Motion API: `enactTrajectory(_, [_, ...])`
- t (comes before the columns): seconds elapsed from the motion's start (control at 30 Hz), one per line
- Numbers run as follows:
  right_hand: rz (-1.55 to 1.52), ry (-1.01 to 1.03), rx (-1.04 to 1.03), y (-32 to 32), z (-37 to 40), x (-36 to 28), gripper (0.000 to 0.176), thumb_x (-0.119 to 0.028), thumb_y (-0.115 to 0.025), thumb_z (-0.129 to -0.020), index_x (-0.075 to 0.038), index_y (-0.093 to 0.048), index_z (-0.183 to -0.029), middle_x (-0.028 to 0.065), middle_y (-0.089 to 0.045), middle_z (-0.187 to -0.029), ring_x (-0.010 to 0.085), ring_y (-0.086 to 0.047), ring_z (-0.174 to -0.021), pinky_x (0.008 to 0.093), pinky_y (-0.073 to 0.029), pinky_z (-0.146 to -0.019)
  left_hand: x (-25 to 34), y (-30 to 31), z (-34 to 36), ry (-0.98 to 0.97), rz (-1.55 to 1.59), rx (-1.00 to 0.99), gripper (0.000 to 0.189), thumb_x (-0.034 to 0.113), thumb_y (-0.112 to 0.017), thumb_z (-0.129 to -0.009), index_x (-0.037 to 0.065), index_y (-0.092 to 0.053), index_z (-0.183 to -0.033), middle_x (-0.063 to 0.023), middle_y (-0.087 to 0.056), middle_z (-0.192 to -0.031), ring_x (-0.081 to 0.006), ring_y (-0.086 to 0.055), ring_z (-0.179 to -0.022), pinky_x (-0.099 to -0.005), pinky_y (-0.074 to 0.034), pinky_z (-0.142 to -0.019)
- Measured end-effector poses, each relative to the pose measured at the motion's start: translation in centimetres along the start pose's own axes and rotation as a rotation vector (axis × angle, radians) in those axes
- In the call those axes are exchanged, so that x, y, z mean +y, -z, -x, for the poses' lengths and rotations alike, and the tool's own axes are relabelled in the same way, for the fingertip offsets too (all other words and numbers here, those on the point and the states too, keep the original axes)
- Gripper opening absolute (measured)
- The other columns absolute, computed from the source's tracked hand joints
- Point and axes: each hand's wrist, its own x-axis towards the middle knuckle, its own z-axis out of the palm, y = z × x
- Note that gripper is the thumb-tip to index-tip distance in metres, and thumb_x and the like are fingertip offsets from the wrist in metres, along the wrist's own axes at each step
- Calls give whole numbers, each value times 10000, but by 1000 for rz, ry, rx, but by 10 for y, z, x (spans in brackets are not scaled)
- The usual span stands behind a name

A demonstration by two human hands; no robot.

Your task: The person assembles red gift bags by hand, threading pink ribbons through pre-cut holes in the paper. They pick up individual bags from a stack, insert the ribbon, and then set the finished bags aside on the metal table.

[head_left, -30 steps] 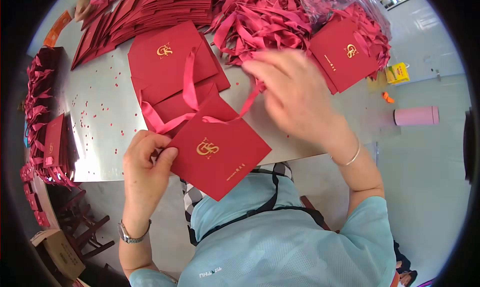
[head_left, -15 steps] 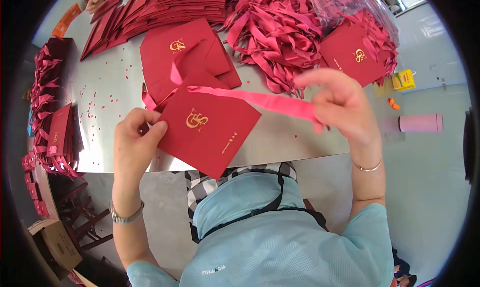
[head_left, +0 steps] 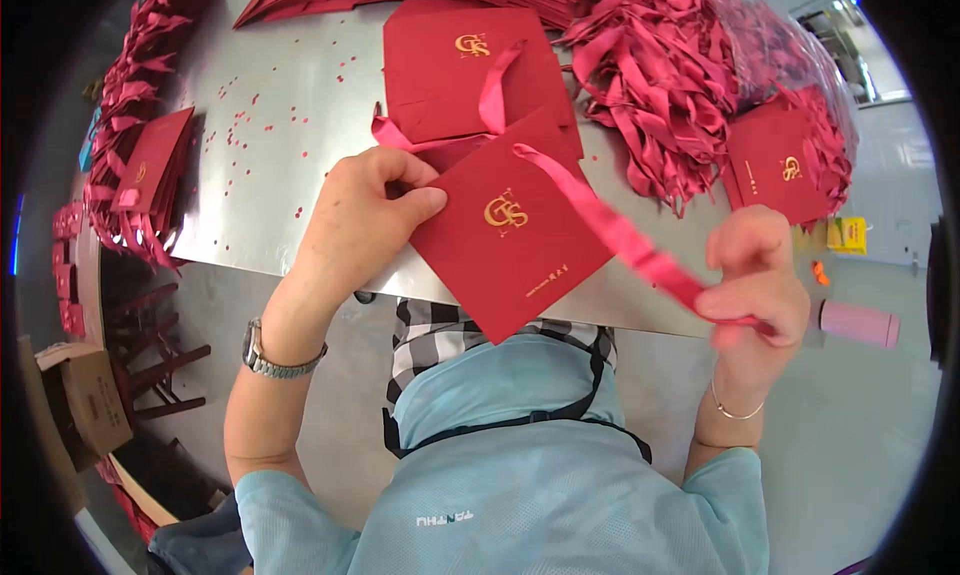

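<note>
Over the surface point(head_left: 270, 165) edge: bag point(head_left: 505, 240) and ribbon point(head_left: 610, 225) held

Left hand point(head_left: 355, 210) grips the bag's 9 o'clock corner. Right hand point(head_left: 755, 275), at 3 o'clock of the bag, pinches the ribbon, stretched taut from the bag's top. Loose ribbons point(head_left: 660, 85) lie heaped at 1 o'clock.
</note>
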Motion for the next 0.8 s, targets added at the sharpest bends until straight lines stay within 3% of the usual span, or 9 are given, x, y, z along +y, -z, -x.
enactTrajectory(0.07, [241,171,-8,-29,-17,1,165,-212,-745,-842,-58,-704,-882,98,-678,-867,250,-622,-779,351,-467,-687,-3,-1,0,1,31,-26,201,108,-711,-800,-48,-694,-926,-103,-682,-812,-150,-622,-732,-285,-498,-684])
enactTrajectory(0.13, [60,-42,-297,-55,-19,11,113,-135,-709,-858,-34,-695,-908,64,-687,-829,225,-665,-791,345,-490,-699,-3,-2,0,-5,58,-56,206,110,-715,-797,-47,-694,-928,-104,-682,-813,-151,-623,-736,-286,-499,-685])
enactTrajectory(0.2, [-12,-268,-393,-88,-12,34,97,-82,-686,-870,-4,-676,-927,62,-698,-816,156,-668,-754,315,-506,-675,-3,-3,-1,-2,50,-108,213,96,-727,-781,-46,-691,-936,-104,-684,-817,-149,-625,-742,-286,-499,-684])
enactTrajectory(0.27, [-227,-639,-175,-112,-5,49,73,-61,-666,-895,7,-664,-921,83,-683,-791,136,-651,-738,289,-509,-654,-8,-1,0,-19,62,-144,216,89,-734,-772,-45,-689,-935,-107,-679,-839,-156,-624,-749,-290,-500,-689])
enactTrajectory(0.37, [-242,-609,40,-122,2,54,212,-54,-698,-878,14,-606,-1056,84,-680,-786,108,-622,-688,262,-516,-645,-16,2,6,-40,12,-155,223,77,-745,-757,-41,-684,-936,-113,-664,-888,-171,-617,-761,-300,-499,-699])
enactTrajectory(0.43, [-241,-592,68,-124,6,57,270,-53,-720,-860,14,-578,-1080,90,-686,-799,122,-636,-679,266,-526,-645,-17,3,8,-48,-55,-133,226,71,-748,-751,-39,-681,-937,-116,-655,-914,-180,-611,-767,-306,-498,-705])
enactTrajectory(0.57, [-136,-506,-43,-124,4,55,185,-57,-727,-855,-11,-607,-989,91,-691,-807,146,-665,-702,263,-533,-646,-15,-7,11,0,-42,-93,216,73,-755,-749,-32,-673,-920,-118,-635,-931,-201,-596,-773,-313,-493,-712])
enactTrajectory(0.63, [-48,-391,-74,-124,3,54,135,-42,-694,-898,11,-597,-976,50,-676,-804,57,-587,-653,213,-480,-590,-17,-10,12,-5,-15,-56,208,70,-753,-753,-30,-671,-916,-116,-634,-928,-202,-594,-772,-313,-492,-710])
enactTrajectory(0.8, [34,-336,-45,-126,4,57,66,-12,-676,-879,8,-617,-901,57,-660,-730,90,-605,-623,246,-486,-571,-27,-13,12,-90,102,-80,132,19,-703,-787,-9,-674,-913,-94,-616,-925,-202,-594,-812,-320,-485,-731])
